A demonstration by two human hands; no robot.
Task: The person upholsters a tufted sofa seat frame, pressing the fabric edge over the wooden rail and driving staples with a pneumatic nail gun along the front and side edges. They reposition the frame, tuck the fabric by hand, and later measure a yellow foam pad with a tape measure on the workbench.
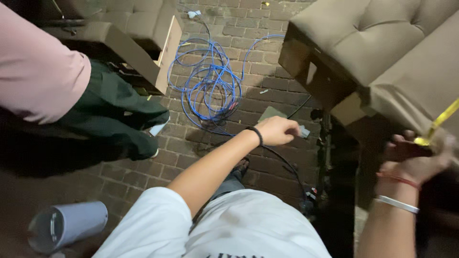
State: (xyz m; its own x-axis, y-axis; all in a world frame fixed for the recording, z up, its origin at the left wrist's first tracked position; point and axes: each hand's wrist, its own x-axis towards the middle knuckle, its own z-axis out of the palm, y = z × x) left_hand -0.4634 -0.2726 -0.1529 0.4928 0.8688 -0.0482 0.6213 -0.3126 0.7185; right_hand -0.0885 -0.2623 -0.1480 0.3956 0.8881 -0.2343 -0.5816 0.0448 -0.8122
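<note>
My right hand [420, 160] is up close at the sofa's edge, fingers curled around a yellow tape [442, 120] that runs up across the tan sofa [382, 43]; it's blurred, so the grip is hard to read. My left hand [277, 130] reaches out over the brick floor [239, 28], fingers pinching a small grey piece [304, 131]. Further out lies a tangled blue cable [210, 81]. At left a person in pink [38, 71] stands beside a grey tube [67, 224].

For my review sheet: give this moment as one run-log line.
left hand: on small grey piece | right hand: holds yellow tape | near: tan sofa, blue cable on brick floor
</note>
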